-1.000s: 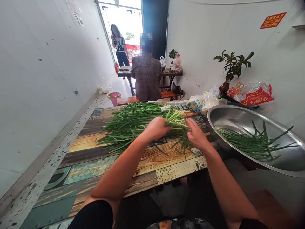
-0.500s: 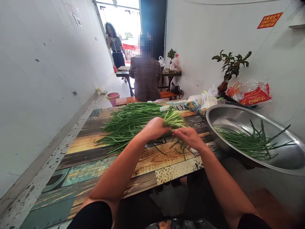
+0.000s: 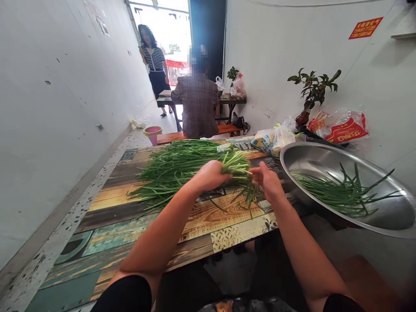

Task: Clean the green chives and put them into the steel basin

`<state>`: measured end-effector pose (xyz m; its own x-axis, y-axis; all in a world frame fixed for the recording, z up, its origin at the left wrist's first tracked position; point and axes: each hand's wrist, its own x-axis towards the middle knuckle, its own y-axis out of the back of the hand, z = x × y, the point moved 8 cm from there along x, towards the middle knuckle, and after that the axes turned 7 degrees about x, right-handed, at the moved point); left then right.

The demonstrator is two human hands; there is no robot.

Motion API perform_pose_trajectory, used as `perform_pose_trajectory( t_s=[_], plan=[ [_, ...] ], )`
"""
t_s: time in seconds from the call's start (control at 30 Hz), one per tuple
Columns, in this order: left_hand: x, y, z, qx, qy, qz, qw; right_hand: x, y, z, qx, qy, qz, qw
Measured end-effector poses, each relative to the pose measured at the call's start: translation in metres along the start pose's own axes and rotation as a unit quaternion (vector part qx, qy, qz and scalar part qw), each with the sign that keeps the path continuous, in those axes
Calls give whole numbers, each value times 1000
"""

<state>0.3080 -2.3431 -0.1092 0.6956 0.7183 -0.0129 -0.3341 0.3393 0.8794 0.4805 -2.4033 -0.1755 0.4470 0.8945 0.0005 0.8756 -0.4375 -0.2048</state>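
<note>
A big bunch of green chives (image 3: 175, 167) lies across the patterned wooden table (image 3: 130, 225). My left hand (image 3: 211, 174) is closed round the bunch near its pale stem ends. My right hand (image 3: 268, 182) is at those stem ends, fingers pinched on a few stalks. Loose green scraps (image 3: 248, 197) lie on the table under my hands. A large steel basin (image 3: 328, 167) to the right holds several sorted chives (image 3: 341, 195).
Plastic bags of goods (image 3: 276, 138) and a red packet (image 3: 346, 130) sit by a potted plant (image 3: 312, 93) against the right wall. A person in a checked shirt (image 3: 198, 108) sits at a far table. Another person (image 3: 156, 65) stands in the doorway. A pink bucket (image 3: 152, 133) stands on the floor.
My right hand has drawn in to the stem ends and pinched stalks. The person in the doorway has stepped closer. My left hand has stayed on the bunch.
</note>
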Motion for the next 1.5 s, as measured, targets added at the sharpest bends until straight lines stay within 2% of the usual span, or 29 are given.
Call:
perform_pose_trajectory(
  t_s=[0.13,0.17,0.3,0.37,0.47,0.57,0.63,0.7,0.77,0.87,0.93,1.03,1.17,1.27,1.37,1.43,1.5],
  plan=[
    [0,-1,0,-12,-9,-2,1000,-5,-19,-16,-79,111,-72,988],
    [0,1,0,-13,-9,4,1000,-4,-19,-18,-104,132,-73,983],
    [-5,23,-4,-43,3,79,996,13,5,-23,-191,181,29,964],
    [-8,34,-5,-58,6,117,991,23,5,-23,-284,214,23,934],
    [-11,41,-2,-63,-6,139,988,34,-7,-15,-449,257,-22,856],
    [-12,44,-1,-62,-11,155,986,38,-16,-2,-554,259,-39,790],
    [-12,45,-3,-53,-5,171,984,39,-20,3,-585,261,-49,766],
    [-12,46,-5,-43,-2,181,983,39,-23,5,-590,273,-69,757],
    [-12,46,-6,-39,-1,178,983,38,-23,3,-577,284,-82,761],
    [-11,45,-6,-39,0,166,985,32,-20,-13,-533,312,-72,783],
    [-11,44,-3,-34,-10,166,986,20,-21,-30,-482,349,-69,801],
    [-10,42,4,-12,-42,179,983,-4,-27,-53,-392,379,-97,832],
    [-7,29,16,-12,-98,155,983,-30,-39,-67,-317,347,-128,873],
    [-6,20,17,-21,-96,127,987,-40,-44,-71,-305,330,-122,885],
    [-7,19,17,-26,-89,121,988,-40,-42,-69,-290,297,-108,904],
    [-8,24,15,-32,-78,136,987,-38,-38,-66,-278,276,-95,915],
    [-10,34,9,-38,-42,185,981,-37,-36,-63,-269,268,-88,921]
  ],
)
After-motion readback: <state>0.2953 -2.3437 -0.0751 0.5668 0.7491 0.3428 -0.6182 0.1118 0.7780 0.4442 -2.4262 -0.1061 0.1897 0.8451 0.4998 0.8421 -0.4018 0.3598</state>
